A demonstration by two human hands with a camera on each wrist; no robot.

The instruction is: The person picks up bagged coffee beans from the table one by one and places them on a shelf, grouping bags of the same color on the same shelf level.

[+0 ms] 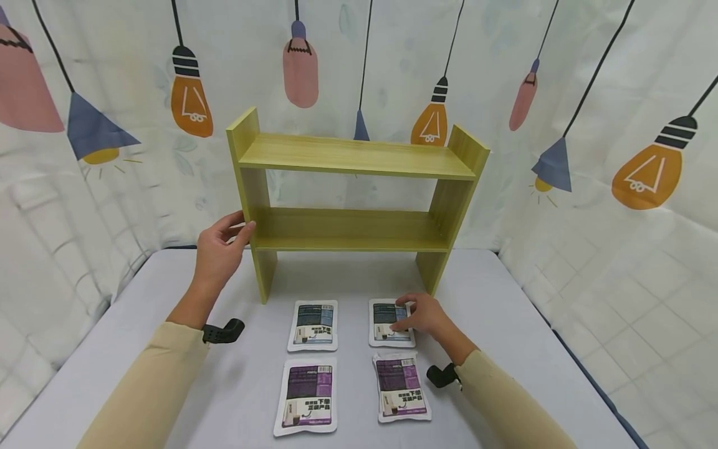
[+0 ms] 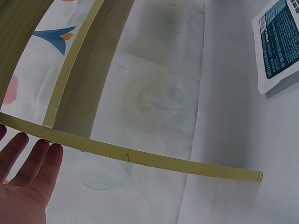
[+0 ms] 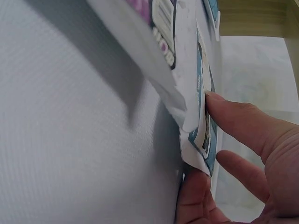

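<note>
Yellow-green wood-grained shelf (image 1: 353, 228), two-tiered, upright at far side. White packet (image 1: 386, 319), teal-and-dark label up, near shelf's right side panel.

In the head view we see bright, even light, with soft shadows on the white counter (image 1: 493, 312) beneath the wooden shelf (image 1: 342, 229) and beside the left sleeve (image 1: 148, 380); wide-angle stretch makes the shelf's sides splay. The left wrist view looks greyer to us, and its lens bows the shelf's upright. In the right wrist view we find dimmer light, a dark shadow beneath the purple-labelled pouch (image 3: 161, 25), and softened print.
</note>
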